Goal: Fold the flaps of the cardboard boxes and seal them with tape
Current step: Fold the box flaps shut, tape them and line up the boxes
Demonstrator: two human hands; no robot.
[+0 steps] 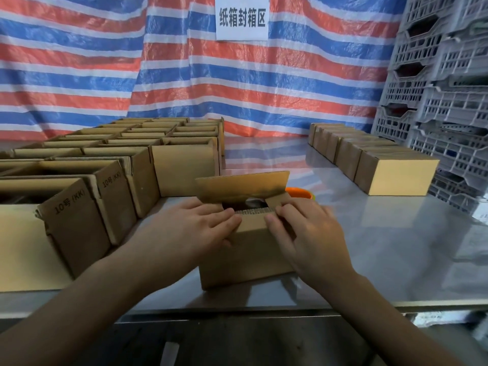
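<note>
— Cardboard box (245, 254): where is it?
— On the near part of the steel table (383, 247), between both hands. Rows of open boxes (111, 180) stand to its left.
— And the fingers?
— Left hand (195, 228) lies nearly straight across the left of the top, pressing down. Right hand (309, 233) curls over the right flap (277, 200), thumb on the near wall. Far flap (243, 186) stands upright.

A steel table (375, 249) bears open boxes (182, 167) left, closed boxes (396, 175) right, one box (245, 257) between.
</note>
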